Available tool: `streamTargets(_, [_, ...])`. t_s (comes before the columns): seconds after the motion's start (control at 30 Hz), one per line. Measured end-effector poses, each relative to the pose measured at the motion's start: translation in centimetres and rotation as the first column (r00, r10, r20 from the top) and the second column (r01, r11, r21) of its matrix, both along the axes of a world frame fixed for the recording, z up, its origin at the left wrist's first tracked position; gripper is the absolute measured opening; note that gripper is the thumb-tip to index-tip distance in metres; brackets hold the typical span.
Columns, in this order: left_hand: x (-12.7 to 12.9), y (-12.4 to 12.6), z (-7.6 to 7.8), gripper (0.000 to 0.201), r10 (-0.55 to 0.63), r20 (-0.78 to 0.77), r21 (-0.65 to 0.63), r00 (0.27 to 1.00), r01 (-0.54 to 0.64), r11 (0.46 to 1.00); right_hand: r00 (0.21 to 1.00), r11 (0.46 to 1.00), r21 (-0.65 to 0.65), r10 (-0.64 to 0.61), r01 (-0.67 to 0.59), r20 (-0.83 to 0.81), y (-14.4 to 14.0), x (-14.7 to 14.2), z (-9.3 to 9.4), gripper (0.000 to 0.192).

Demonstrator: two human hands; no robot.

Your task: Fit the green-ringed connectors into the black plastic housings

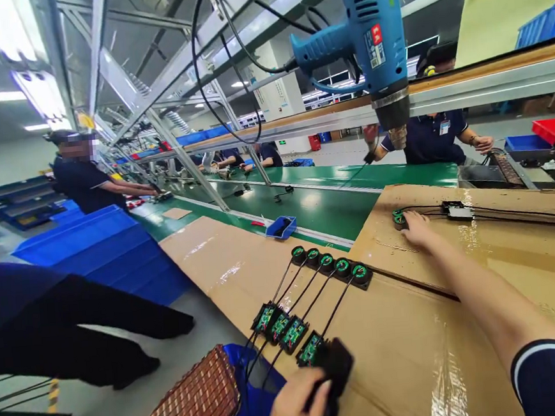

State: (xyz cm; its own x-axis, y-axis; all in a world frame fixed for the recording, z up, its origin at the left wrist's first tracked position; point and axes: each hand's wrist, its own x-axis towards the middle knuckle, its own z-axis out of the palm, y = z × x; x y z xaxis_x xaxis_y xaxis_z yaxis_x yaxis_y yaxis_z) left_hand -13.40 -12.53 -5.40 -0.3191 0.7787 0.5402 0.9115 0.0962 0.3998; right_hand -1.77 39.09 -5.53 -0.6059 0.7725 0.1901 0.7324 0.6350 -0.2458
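My left hand [297,406] is closed around a black box-like piece [338,365], blurred by motion. It is beside the nearest of several open black cases with green circuit boards [294,333]. Thin cables link these cases to a row of round black housings with green boards [342,267], laid on the cardboard. Over to the right, my right hand [416,230] is outstretched, its fingers closed on the edge of another round black housing with a green board [398,218]. A cable runs from that housing to a black case with a white face [457,210].
A blue power drill [376,40] hangs overhead. Beyond the cardboard [209,255] lie a small blue bin [281,227] and a green belt [306,207]. A woven-covered seat [191,400] and large blue bins [103,254] stand left. Co-workers [433,141] sit across the line; others stand left.
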Motion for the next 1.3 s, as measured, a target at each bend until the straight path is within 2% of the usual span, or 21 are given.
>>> streamTargets(0.03, [0.6, 2.7, -0.3, 0.012, -0.100, 0.003, -0.079, 0.995, 0.100, 0.992, 0.999, 1.000, -0.017, 0.006, -0.005, 0.035, 1.1, -0.2, 0.4, 0.054])
streamTargets(0.13, [2.6, 9.5, -0.8, 0.008, -0.134, -0.100, -0.266, 0.986, 0.104, 0.958, 0.992, 0.997, -0.066, 0.043, -0.035, 0.117, 2.9, -1.1, 1.2, 0.049])
streamTargets(0.23, [3.9, 12.6, -2.0, 0.007, -0.118, -0.127, -0.310, 0.985, 0.073, 0.948, 0.989, 0.990, -0.108, 0.100, -0.088, 0.112, 3.1, -1.8, 0.7, 0.055])
streamTargets(0.27, [4.1, 12.8, -2.6, 0.018, -0.102, -0.094, -0.288, 0.990, 0.071, 0.955, 0.990, 0.989, -0.118, 0.105, -0.093, 0.097, 3.0, -1.9, 0.5, 0.055])
streamTargets(0.37, [4.6, 11.6, -4.6, 0.070, -0.036, 0.059, -0.154, 0.998, 0.044, 0.987, 0.996, 0.989, -0.136, 0.068, -0.061, 0.050, 2.2, -1.9, -0.2, 0.050])
streamTargets(0.43, [4.9, 10.5, -5.6, 0.088, -0.013, 0.182, -0.107, 0.983, 0.033, 0.994, 0.999, 0.989, -0.143, 0.039, -0.034, 0.030, 1.2, -1.5, -0.2, 0.046])
streamTargets(0.57, [5.2, 9.6, -6.5, 0.092, -0.031, 0.445, -0.081, 0.895, 0.075, 0.994, 0.998, 0.988, -0.143, 0.059, -0.055, 0.025, -2.9, 0.7, 1.2, 0.048])
streamTargets(0.67, [5.1, 9.9, -6.6, 0.089, -0.049, 0.542, -0.055, 0.839, 0.093, 0.994, 0.991, 0.977, -0.179, 0.127, -0.118, 0.041, -8.4, 3.9, 2.9, 0.039])
streamTargets(0.77, [4.8, 10.1, -6.7, 0.078, 0.010, 0.515, -0.062, 0.857, 0.026, 0.998, 0.979, 0.940, -0.286, 0.203, -0.186, 0.032, -15.4, 7.8, 4.2, 0.027])
streamTargets(0.87, [4.7, 10.0, -6.8, 0.080, 0.046, 0.427, -0.025, 0.903, -0.039, 0.999, 0.969, 0.926, -0.316, 0.238, -0.206, 0.066, -22.4, 10.8, 3.7, 0.023])
streamTargets(0.97, [4.8, 10.0, -6.8, 0.081, -0.079, 0.418, 0.026, 0.905, 0.075, 0.997, 0.973, 0.942, -0.306, 0.186, -0.137, 0.135, -27.4, 12.1, 1.9, 0.018])
streamTargets(1.03, [4.8, 10.0, -7.0, 0.078, -0.148, 0.446, 0.021, 0.883, 0.155, 0.988, 0.988, 0.942, -0.329, 0.106, -0.065, 0.108, -29.2, 12.3, 0.7, 0.024])
streamTargets(1.07, [4.8, 10.0, -7.1, 0.077, -0.141, 0.443, 0.010, 0.885, 0.153, 0.988, 0.994, 0.936, -0.350, 0.078, -0.047, 0.075, -29.6, 12.2, 0.3, 0.030])
streamTargets(1.2, [4.8, 10.0, -7.3, 0.086, 0.037, 0.318, -0.001, 0.947, -0.038, 0.999, 0.996, 0.899, -0.430, 0.083, -0.080, -0.012, -29.8, 11.7, -0.1, 0.039])
streamTargets(1.23, [4.9, 10.0, -7.2, 0.089, 0.045, 0.300, 0.008, 0.953, -0.050, 0.999, 0.996, 0.894, -0.439, 0.090, -0.087, -0.015, -29.7, 11.6, -0.1, 0.039])
streamTargets(1.3, [5.0, 9.9, -7.0, 0.086, -0.030, 0.313, 0.025, 0.949, 0.023, 0.999, 0.995, 0.890, -0.443, 0.098, -0.103, -0.035, -29.6, 11.5, -0.1, 0.046])
